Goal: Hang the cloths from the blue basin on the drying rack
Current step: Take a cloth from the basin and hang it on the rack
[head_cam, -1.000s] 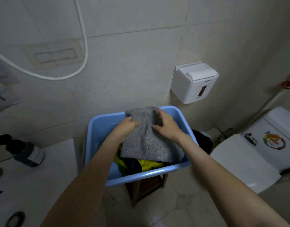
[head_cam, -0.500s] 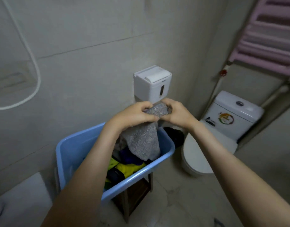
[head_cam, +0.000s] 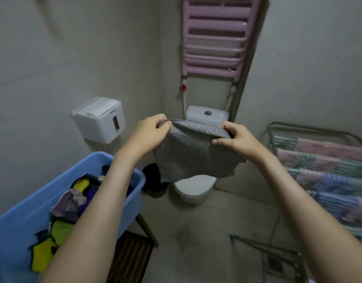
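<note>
Both hands (head_cam: 149,133) (head_cam: 235,139) pinch grey cloth (head_cam: 192,156) beside drying rack (head_cam: 323,160)

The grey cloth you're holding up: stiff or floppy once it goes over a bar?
Probably floppy: the grey cloth sags and curls below where the left hand and right hand pinch its top edge. Likely light, since fingertip pinches carry it. It should drape over the drying rack.

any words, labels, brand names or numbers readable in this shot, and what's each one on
No text here can be read.
white wall box: a small dark mark on the upper front, too blurred to read.
toilet tank: no label shows; the grey cloth hides its front.
blue basin: no writing visible.
</note>
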`<state>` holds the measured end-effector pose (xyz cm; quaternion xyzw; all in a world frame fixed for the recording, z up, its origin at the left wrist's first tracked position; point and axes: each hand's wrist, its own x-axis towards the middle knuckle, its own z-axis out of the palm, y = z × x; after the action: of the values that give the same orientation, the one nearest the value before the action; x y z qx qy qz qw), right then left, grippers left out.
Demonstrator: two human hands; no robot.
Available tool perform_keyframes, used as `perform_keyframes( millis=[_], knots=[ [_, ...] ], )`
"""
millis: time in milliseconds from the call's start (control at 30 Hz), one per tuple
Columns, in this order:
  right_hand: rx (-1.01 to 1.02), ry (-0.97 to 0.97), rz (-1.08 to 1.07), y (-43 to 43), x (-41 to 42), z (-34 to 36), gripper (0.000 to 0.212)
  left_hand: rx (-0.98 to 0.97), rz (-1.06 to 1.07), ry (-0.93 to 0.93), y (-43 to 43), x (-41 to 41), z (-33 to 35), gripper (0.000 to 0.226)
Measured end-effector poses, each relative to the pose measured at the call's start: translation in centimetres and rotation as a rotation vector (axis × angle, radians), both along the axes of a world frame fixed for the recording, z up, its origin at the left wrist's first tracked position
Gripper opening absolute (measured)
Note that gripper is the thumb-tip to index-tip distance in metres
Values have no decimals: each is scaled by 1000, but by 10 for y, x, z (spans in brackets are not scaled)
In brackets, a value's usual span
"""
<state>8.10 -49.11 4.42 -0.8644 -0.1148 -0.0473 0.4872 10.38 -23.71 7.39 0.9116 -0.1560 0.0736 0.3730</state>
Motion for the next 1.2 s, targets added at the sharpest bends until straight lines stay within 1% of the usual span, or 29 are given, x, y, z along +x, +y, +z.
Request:
perform_keyframes(
  millis=[100,200,333,433,567,667,767,900,967,1033,1133,1200],
  knots=[
    [26,47,-95,-53,-54,-3,24,-62,-49,-66,-54,-27,1,36],
    [61,67,-192,-94,-101,-10,27,-67,-91,-81,-94,-52,0,36],
    [72,87,-405,-142,-167,-26,30,-53,-266,-47,-151,-96,-9,33],
    [75,90,-592,-163,-211,-41,30,-5,-411,-18,-183,-129,-16,34],
    [109,77,-743,-186,-268,-54,24,19,-595,41,-217,-161,-26,33],
    [138,86,-847,-196,-311,-55,19,17,-744,47,-241,-181,-28,38],
    [198,44,-1037,-204,-348,-57,29,-10,-891,81,-263,-201,-28,40],
    [278,-28,-1252,-208,-391,-56,32,-15,-1068,147,-289,-225,-32,40],
    [300,-91,-1352,-208,-409,-55,27,-29,-1129,169,-298,-237,-33,38],
    [294,-117,-1398,-210,-424,-56,24,-45,-1173,199,-303,-248,-34,40],
    [285,-118,-1448,-210,-452,-58,35,-39,-1210,214,-309,-270,-34,38],
    [294,-110,-1470,-214,-468,-61,38,-60,-1207,239,-311,-285,-34,42]
  ],
)
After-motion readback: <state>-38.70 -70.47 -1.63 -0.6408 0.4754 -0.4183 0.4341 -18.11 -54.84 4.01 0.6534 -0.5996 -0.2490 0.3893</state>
